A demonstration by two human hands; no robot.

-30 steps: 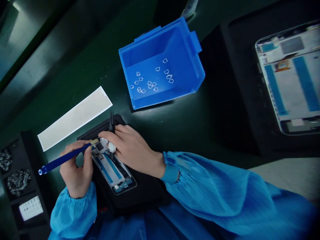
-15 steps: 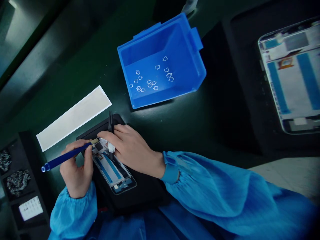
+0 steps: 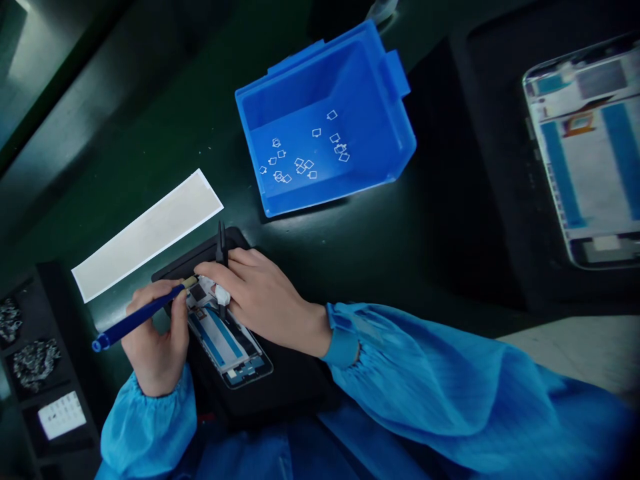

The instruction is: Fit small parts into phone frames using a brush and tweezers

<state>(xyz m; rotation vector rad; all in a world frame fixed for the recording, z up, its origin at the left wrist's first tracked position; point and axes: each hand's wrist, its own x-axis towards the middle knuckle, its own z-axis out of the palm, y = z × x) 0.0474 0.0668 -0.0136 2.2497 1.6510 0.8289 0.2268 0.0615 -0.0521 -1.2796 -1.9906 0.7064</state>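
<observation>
An opened phone (image 3: 225, 343), its inside parts and blue strips showing, lies tilted on a black pad (image 3: 285, 387). My left hand (image 3: 157, 340) is closed round a blue pen-like tool (image 3: 137, 319), whose pale tip reaches the phone's upper left corner. Over the phone's upper right edge, my right hand (image 3: 267, 303) is closed with black tweezers (image 3: 222, 247) tucked between its fingers, their points facing away from me. A white wrapping (image 3: 222, 295) covers a fingertip of that hand. Exactly what the tool tip touches is too small to make out.
Beyond the pad stands a blue bin (image 3: 325, 193) holding several small white frames. A pale strip (image 3: 150, 233) lies on the green table to its left. At far left is a black compartment tray (image 3: 47, 293) with small parts; a larger phone display (image 3: 590, 167) is at right.
The rear end of the blue tool has swung slightly right and down, with my left hand shifting a little right. My right hand and the phone stay nearly still.
</observation>
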